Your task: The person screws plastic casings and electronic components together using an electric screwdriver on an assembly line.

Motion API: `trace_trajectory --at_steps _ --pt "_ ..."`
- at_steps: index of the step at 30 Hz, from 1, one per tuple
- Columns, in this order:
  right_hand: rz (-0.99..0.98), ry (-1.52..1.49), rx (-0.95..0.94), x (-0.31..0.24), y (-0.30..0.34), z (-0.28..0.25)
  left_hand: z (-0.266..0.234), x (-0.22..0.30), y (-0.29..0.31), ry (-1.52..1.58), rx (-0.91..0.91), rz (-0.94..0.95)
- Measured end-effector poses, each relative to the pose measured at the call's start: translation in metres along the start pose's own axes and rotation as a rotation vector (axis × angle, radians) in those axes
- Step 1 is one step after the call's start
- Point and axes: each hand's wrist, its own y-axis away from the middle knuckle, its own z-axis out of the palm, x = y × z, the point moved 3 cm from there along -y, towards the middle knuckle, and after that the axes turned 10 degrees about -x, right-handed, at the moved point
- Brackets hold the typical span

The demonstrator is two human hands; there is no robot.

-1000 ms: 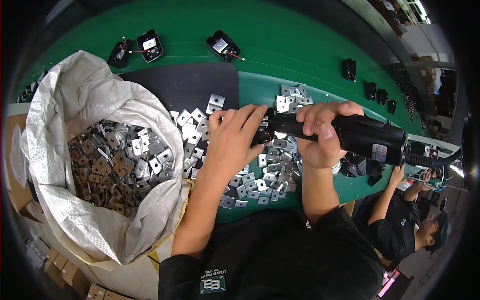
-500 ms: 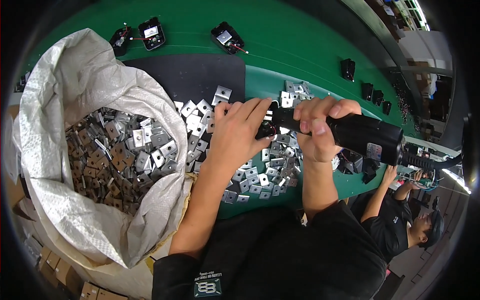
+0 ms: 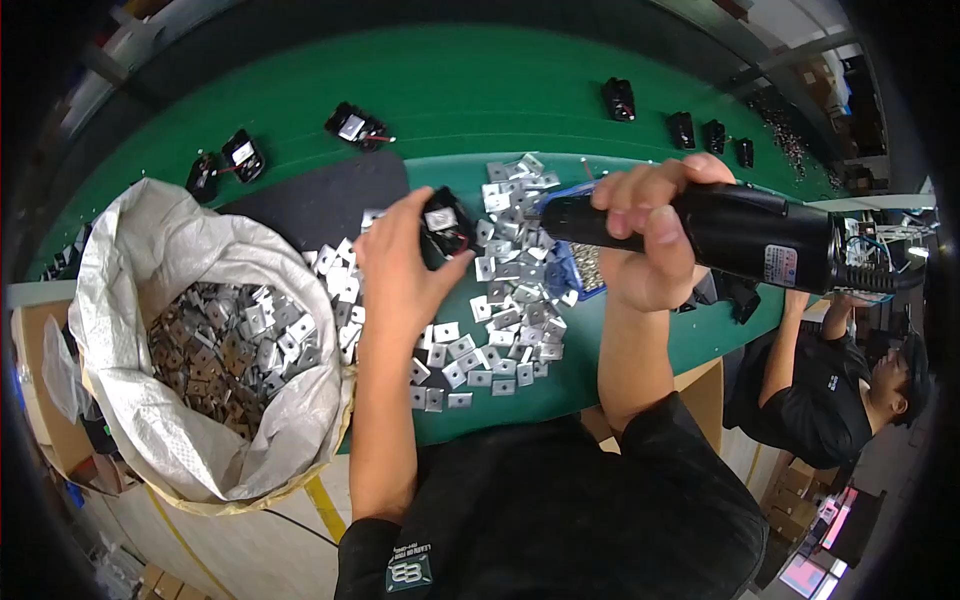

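Note:
My left hand [image 3: 398, 262] is closed around the edges of a small black plastic housing [image 3: 447, 226]. A silvery metal plate sits inside that housing, with a bit of red wire beside it. My right hand [image 3: 655, 225] grips a black electric screwdriver [image 3: 745, 228], held level with its tip pointing left, apart from the housing. Loose square metal plates with holes [image 3: 515, 285] lie between and below my hands on the green work surface. Under the screwdriver, partly hidden, is a blue tray [image 3: 592, 290] filled with small screws.
At the left stands a large white woven sack [image 3: 215, 235] full of metal plates. A dark mat [image 3: 310, 195] lies behind it. Several black housings, one of them here [image 3: 357, 127], rest on the green belt [image 3: 480, 80]. A co-worker [image 3: 810, 385] is at the right.
The screwdriver's tip has come away from the housing. My left hand has moved left with the housing, opening a gap between the hands. The whole view has shifted, and the blue tray now shows.

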Motion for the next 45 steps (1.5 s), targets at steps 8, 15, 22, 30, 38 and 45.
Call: trace_trajectory --at_steps 8,15,22,30,38,45 --pt "0.121 0.266 0.165 0.000 0.010 -0.064 0.007 0.018 -0.081 -0.098 -0.040 0.054" --pt "0.232 0.301 0.134 0.024 0.010 -0.079 0.013 0.007 -0.107 -0.313 -0.114 -0.018" --pt "0.154 0.018 0.233 0.005 -0.007 -0.082 0.025 0.048 -0.096 -0.109 -0.381 0.286" --pt "0.193 -0.071 0.168 -0.009 -0.015 -0.084 0.040 0.025 -0.096 -0.117 -0.531 0.164" --pt "0.386 -0.033 0.172 -0.003 -0.015 -0.089 0.043 0.044 -0.092 -0.047 -0.479 0.217" --pt "0.427 -0.003 0.138 -0.002 -0.013 -0.090 0.049 0.037 -0.095 -0.099 -0.486 0.089"
